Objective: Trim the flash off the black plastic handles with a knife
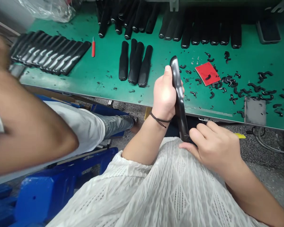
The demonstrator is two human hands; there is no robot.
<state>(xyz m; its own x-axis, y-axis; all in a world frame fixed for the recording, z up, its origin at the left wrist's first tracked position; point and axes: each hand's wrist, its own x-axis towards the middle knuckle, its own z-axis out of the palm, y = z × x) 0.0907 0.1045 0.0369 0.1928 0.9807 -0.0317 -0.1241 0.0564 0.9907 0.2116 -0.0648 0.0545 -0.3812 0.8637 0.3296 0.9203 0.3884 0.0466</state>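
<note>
My left hand (pixel 165 93) is wrapped round a long, glossy black plastic handle-shaped part (pixel 179 91), held tilted over the table's front edge. The part's lower end comes down to my right hand (pixel 214 143), whose thumb and curled fingers close about that end. From behind the right fist sticks out the yellow end of a tool (pixel 240 136); the rest of it is hidden in the grip, so its kind does not show. Several matt black parts of similar shape (pixel 136 64) lie on the green table just beyond my left hand.
Black offcuts (pixel 229 81) litter the green table (pixel 104 69) around a red square pad (pixel 207 73) and a grey plate (pixel 255 110). Rows of black parts (pixel 204 33) line the back; glossy ones (pixel 52 53) lie left, by a red-handled tool (pixel 93 49). A co-worker's arm (pixel 30 126) reaches in at left.
</note>
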